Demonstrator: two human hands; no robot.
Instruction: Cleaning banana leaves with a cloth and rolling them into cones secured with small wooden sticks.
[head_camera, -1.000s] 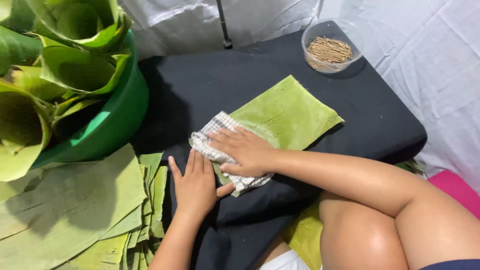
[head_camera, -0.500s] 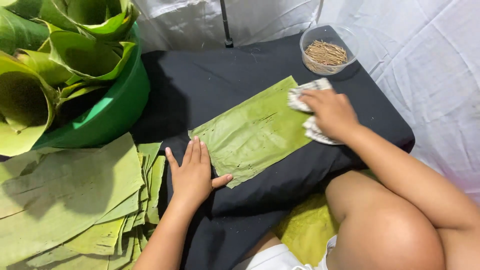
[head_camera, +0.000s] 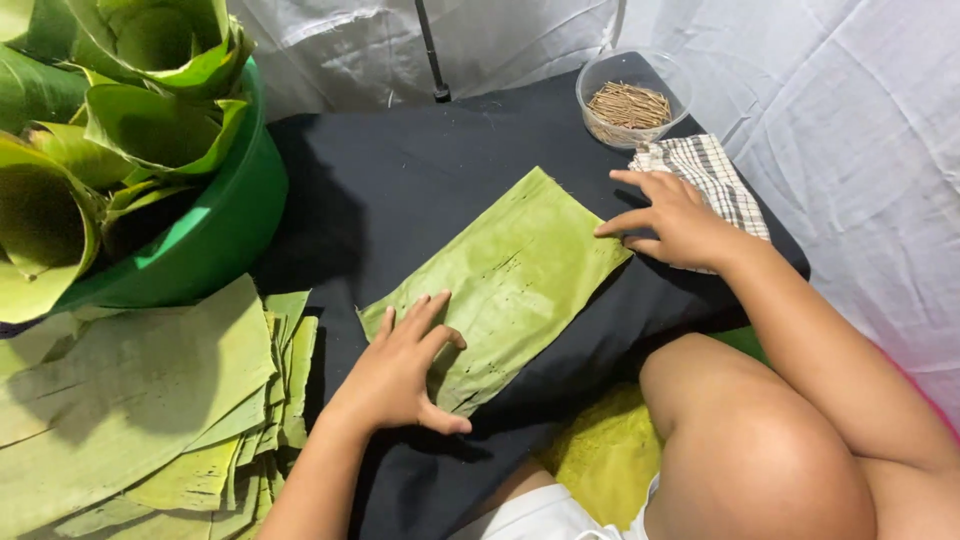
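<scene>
- Low surface under a black cloth (head_camera: 400, 190); white sheeting behind and to its right.
- On the cloth: one flat green banana leaf piece (head_camera: 520, 275), lying diagonally.
- Checked rag (head_camera: 715, 175) at the right edge.
- Clear plastic bowl of thin sticks (head_camera: 630, 100) at the far right corner, just beyond the rag.
- Green tub (head_camera: 215, 235) at the left edge.

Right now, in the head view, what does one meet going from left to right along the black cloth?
Leaf stack → left hand → flat leaf → right hand → checked cloth.
</scene>
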